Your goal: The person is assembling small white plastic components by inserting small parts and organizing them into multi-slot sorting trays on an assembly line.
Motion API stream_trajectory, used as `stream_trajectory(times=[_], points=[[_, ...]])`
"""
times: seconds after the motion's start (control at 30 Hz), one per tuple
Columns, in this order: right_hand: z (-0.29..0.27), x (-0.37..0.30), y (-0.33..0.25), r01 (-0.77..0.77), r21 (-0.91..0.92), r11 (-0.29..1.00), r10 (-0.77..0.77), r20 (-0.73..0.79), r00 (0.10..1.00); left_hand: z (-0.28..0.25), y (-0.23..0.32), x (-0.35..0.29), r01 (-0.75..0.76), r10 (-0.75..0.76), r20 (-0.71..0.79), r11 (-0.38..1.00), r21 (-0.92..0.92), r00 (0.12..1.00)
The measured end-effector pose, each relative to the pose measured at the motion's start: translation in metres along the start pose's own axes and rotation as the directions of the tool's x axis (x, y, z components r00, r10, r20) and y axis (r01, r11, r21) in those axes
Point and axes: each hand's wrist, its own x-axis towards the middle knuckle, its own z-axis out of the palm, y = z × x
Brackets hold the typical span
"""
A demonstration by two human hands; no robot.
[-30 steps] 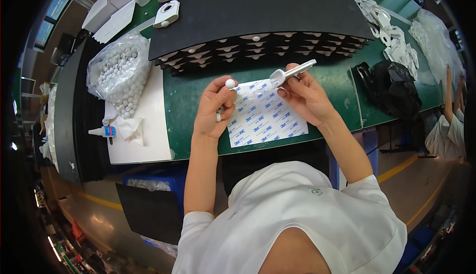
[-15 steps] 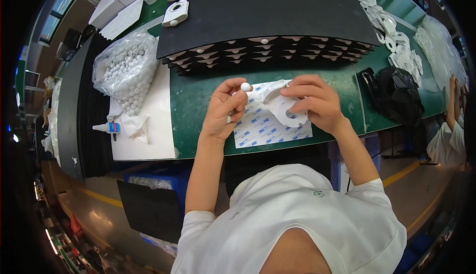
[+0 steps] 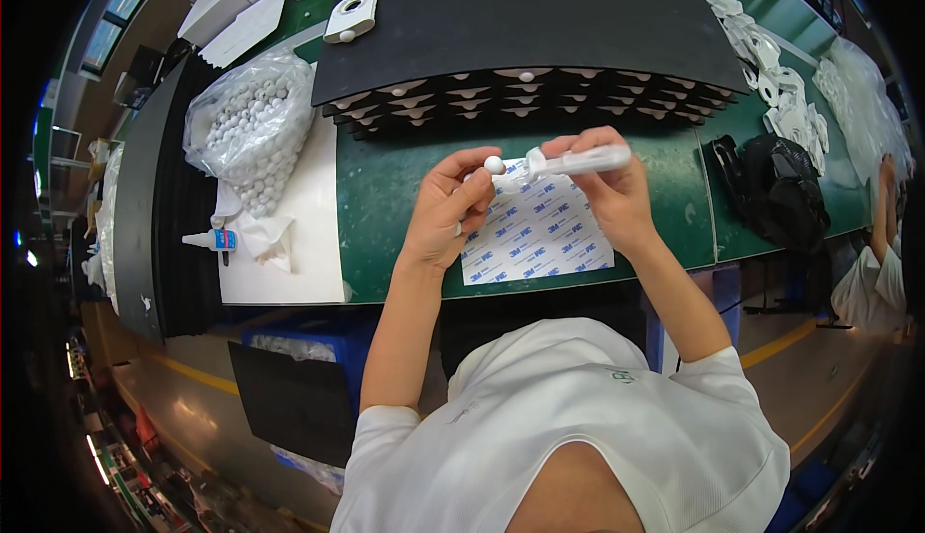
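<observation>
My left hand (image 3: 448, 210) pinches a small white ball (image 3: 493, 164) at its fingertips. My right hand (image 3: 607, 191) grips a white flat plastic piece (image 3: 578, 160), held level, its left end meeting the ball. Both hands hover above a white printed sheet (image 3: 535, 239) lying on the green bench mat (image 3: 385, 196).
A black tray stack (image 3: 520, 46) holding white parts lies behind the hands. A clear bag of white balls (image 3: 251, 123) and a small glue bottle (image 3: 210, 239) rest on a white board (image 3: 299, 244) at left. A black bag (image 3: 771, 186) and white plastic pieces (image 3: 785, 99) lie at right.
The hands separated a second ago, then came together over the sheet; now the right hand has lifted the white piece level and the ball touches its left end.
</observation>
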Motion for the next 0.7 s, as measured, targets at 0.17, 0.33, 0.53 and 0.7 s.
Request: stream_trajectory(times=[0.17,0.33,0.53,0.7], points=[[0.005,0.002,0.010,-0.269,0.303,0.914,0.293,-0.034,0.956,0.006,0.000,0.001,-0.065,0.066,-0.013,0.996,0.057,0.998],[-0.004,0.007,0.009,-0.263,0.271,0.926,0.285,-0.043,0.958,-0.004,0.000,0.002,-0.079,0.079,0.011,0.997,-0.012,0.997],[-0.004,0.005,0.014,-0.293,0.266,0.918,0.311,-0.030,0.950,0.005,0.005,0.002,-0.047,0.046,-0.011,0.981,-0.186,0.999],[0.002,0.005,0.015,-0.308,0.285,0.908,0.322,-0.003,0.947,-0.001,0.000,0.001,-0.008,0.005,-0.018,0.993,-0.119,1.000]])
